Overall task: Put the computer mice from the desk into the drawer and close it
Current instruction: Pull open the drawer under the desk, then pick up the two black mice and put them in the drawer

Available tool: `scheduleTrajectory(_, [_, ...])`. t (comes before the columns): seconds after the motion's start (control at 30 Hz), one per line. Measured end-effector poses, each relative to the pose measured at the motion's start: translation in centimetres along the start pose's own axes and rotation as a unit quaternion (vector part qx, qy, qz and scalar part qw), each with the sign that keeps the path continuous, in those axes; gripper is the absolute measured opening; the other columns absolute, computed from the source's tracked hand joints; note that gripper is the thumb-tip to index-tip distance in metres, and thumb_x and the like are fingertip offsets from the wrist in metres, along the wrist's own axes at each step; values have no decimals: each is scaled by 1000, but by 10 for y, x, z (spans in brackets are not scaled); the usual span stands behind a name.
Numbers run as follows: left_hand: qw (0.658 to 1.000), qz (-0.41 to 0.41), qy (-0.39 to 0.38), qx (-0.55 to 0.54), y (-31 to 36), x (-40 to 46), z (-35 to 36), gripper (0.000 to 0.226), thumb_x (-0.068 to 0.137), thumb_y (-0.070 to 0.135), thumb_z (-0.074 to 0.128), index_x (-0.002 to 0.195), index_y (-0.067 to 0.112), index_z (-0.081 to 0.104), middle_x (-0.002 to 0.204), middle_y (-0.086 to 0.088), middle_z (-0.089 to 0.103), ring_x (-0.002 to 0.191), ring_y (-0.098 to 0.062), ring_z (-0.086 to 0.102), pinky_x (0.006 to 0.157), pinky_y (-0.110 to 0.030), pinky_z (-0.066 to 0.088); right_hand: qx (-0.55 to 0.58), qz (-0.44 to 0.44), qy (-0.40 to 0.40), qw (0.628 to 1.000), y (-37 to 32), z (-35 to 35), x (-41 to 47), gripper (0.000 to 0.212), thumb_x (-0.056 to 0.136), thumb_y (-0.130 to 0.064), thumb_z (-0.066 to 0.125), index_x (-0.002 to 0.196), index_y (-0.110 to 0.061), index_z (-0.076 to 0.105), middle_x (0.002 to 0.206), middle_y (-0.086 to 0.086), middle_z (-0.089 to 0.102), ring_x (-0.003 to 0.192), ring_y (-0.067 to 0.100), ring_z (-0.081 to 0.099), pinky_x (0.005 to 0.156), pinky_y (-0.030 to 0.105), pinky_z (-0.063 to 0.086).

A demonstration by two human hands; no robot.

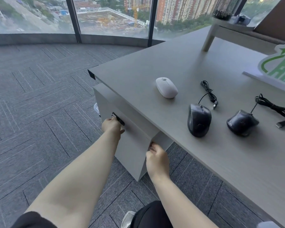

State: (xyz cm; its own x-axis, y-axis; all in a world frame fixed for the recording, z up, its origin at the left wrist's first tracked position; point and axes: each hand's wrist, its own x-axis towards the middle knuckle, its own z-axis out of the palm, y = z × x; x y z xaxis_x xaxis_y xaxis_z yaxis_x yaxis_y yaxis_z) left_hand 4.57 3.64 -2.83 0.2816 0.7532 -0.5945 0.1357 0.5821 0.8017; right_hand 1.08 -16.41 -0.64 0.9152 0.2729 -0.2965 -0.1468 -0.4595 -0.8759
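Note:
Three mice lie on the grey desk: a white wireless mouse, a black wired mouse and a second black wired mouse further right, each with a coiled cable. Under the desk's left corner hangs the grey drawer, its front standing slightly out from the desk. My left hand is closed on the drawer's black handle. My right hand grips the right edge of the drawer front, fingers curled around it.
A white and green sign and a white riser leg stand at the back right of the desk. Grey carpet floor spreads left, with floor-to-ceiling windows beyond. My knee and shoe are at the bottom.

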Motion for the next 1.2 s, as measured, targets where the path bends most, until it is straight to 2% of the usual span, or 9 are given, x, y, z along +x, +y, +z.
scheduleTrajectory(0.1, [999,0,21,-28,0,-5,-5,12,90,13,51,97,6,58,100,-17,59,90,-32,56,65,-48,57,-21,-5,-28,999,0,-3,-8,34,85,-7,49,112,-16,66,112,0,72,104,18,66,85,33,53])
scheduleTrajectory(0.23, [998,5,52,-40,-3,-17,-38,11,90,14,51,94,6,56,83,-14,58,82,-27,55,68,-49,57,-26,-25,-79,996,1,-4,-30,27,91,-18,55,116,-18,66,108,-6,71,102,12,64,85,25,49])
scheduleTrajectory(0.33, [996,5,72,-51,-8,-27,-83,12,91,17,51,95,7,56,72,-9,56,68,-19,55,74,-47,58,-53,-44,-129,989,1,4,-57,19,93,-28,54,96,-19,71,85,-7,71,86,14,65,74,29,51])
scheduleTrajectory(0.43, [994,2,93,-59,-11,-36,-138,20,89,21,53,102,8,62,88,-13,68,81,-25,66,66,-43,58,-94,-65,-182,977,4,23,-83,33,91,-34,51,72,-12,66,64,4,66,62,17,53,57,32,40])
scheduleTrajectory(0.57, [990,8,123,-64,-13,-48,-205,15,91,20,52,79,18,60,95,-9,68,84,-24,66,50,-34,53,-129,-87,-243,957,11,53,-117,38,87,-31,52,57,-7,53,47,-2,41,52,18,34,53,32,26])
scheduleTrajectory(0.87, [986,20,156,-56,-13,-74,-284,27,94,17,49,69,26,41,100,-12,63,84,-29,61,73,-43,53,-159,-121,-326,924,16,97,-172,36,81,-34,52,85,-2,67,59,4,48,57,18,36,56,31,30])
scheduleTrajectory(0.97, [989,3,145,-35,-14,-78,-299,7,93,19,51,88,16,55,99,-13,65,86,-30,62,68,-41,54,-168,-121,-350,913,14,100,-179,36,82,-33,52,79,0,67,59,6,47,57,19,35,56,30,29])
scheduleTrajectory(1.07, [985,4,167,37,-7,-80,-305,23,90,25,50,102,7,58,90,-15,62,78,-31,59,68,-38,51,-172,-136,-359,907,5,91,-181,33,84,-31,54,90,-6,75,75,12,70,66,16,52,62,31,43])
scheduleTrajectory(1.2, [923,198,230,237,19,-104,-266,39,85,28,44,116,9,57,122,-18,57,111,-39,54,91,-48,47,-70,-186,-241,950,-34,40,-159,28,92,-20,54,111,-14,73,91,2,76,77,19,68,73,35,57])
